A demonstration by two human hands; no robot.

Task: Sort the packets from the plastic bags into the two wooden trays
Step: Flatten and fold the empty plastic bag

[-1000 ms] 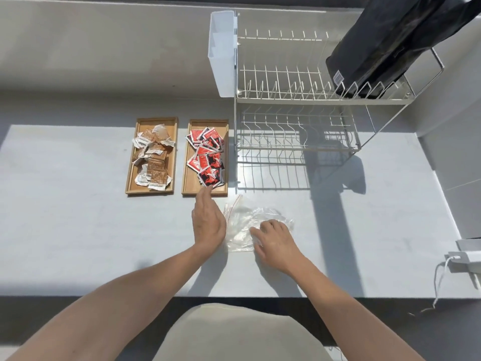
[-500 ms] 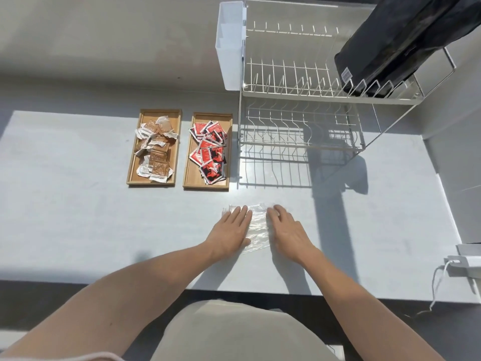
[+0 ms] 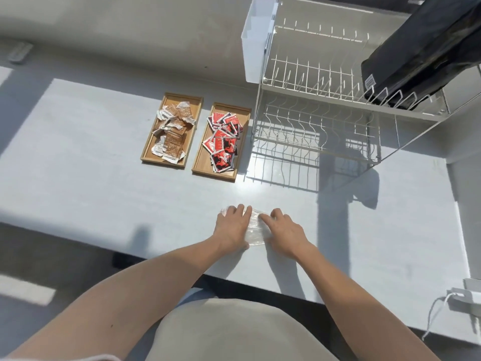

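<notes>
Two wooden trays lie side by side on the white counter. The left tray holds several brown and white packets. The right tray holds several red and black packets. Nearer to me, a clear plastic bag lies flat on the counter, looking empty. My left hand rests palm down on the bag's left part, fingers spread. My right hand lies flat on its right part. Both hands press on the bag; neither grips it.
A white wire dish rack stands right of the trays, with a white cutlery holder on its left end and a black bag on its top shelf. A white plug with cable sits at the counter's right edge.
My left hand came back from the red packet tray and settled on the bag. Both hands now lie flat on the bag, which has been smoothed out. The camera view shifted.
</notes>
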